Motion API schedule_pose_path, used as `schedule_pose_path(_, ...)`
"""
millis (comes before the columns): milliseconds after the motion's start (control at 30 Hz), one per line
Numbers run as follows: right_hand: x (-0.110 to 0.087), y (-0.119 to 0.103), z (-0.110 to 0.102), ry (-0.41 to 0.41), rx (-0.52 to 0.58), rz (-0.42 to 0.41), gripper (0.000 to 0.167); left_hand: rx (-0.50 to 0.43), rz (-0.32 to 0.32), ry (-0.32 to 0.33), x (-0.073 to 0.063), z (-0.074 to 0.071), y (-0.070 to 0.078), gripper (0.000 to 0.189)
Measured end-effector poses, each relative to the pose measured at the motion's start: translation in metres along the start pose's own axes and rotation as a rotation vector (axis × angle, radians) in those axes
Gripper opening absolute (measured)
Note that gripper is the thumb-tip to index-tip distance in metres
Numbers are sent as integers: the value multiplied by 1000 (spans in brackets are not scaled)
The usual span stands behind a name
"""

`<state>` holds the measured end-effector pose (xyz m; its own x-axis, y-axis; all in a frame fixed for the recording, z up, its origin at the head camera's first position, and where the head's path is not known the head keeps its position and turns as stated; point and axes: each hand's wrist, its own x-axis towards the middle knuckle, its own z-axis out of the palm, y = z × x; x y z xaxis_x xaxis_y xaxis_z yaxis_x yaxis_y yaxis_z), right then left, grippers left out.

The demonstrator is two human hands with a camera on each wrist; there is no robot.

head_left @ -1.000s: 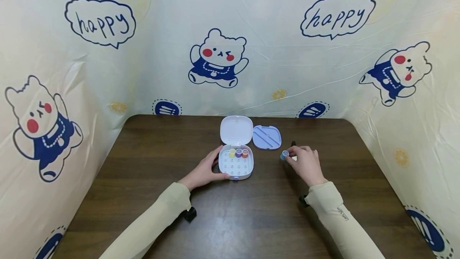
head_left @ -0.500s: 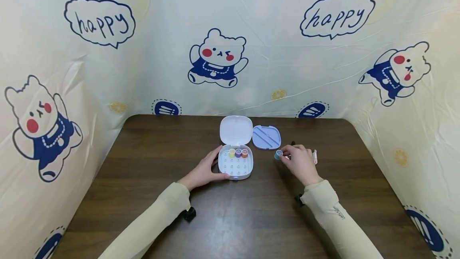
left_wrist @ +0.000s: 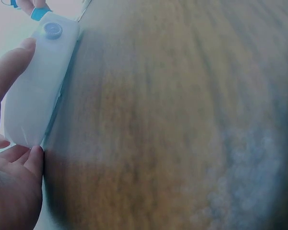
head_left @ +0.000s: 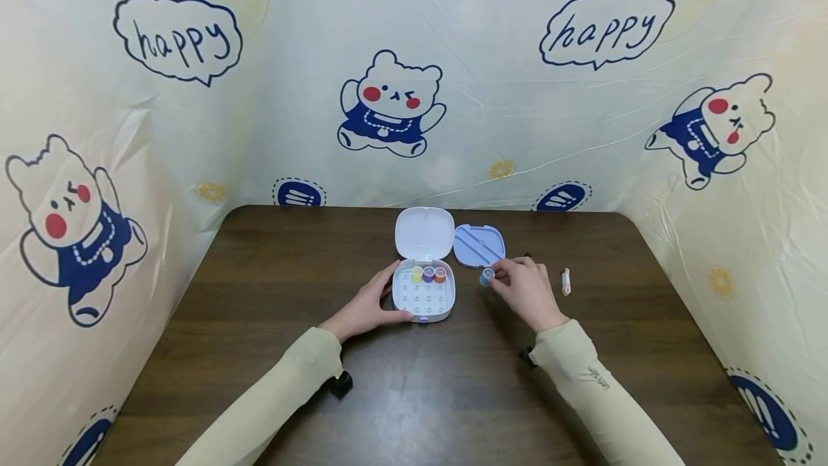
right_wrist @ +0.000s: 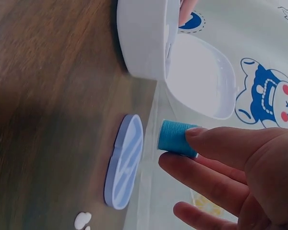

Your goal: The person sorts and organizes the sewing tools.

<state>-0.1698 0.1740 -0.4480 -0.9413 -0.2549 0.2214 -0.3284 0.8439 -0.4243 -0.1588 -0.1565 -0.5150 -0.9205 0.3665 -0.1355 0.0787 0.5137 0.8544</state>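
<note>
My right hand pinches a spool of blue thread between thumb and fingers, off the table and right of the white sewing box. The box stands with its lid raised behind it. Inside, yellow, purple and orange spools stand in the back row of a pegged base. Along the box's left side, my left hand grips it, thumb at the front wall and fingers towards the back; the left wrist view shows the thumb by the round catch.
A lavender tray with diagonal grooves lies right of the lid. Farther right is a small white and pink item. A small black thing shows behind my right hand. A printed curtain hangs around the wooden table.
My right hand has moved left towards the box with the blue spool, uncovering the small white and pink item. The left hand and the box have stayed in place.
</note>
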Motion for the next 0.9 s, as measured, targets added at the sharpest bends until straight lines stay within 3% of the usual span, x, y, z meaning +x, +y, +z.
schedule_pose_path(900, 14, -36, 9, -70, 23, -25, 21, -6, 10, 6, -1, 0, 0, 117)
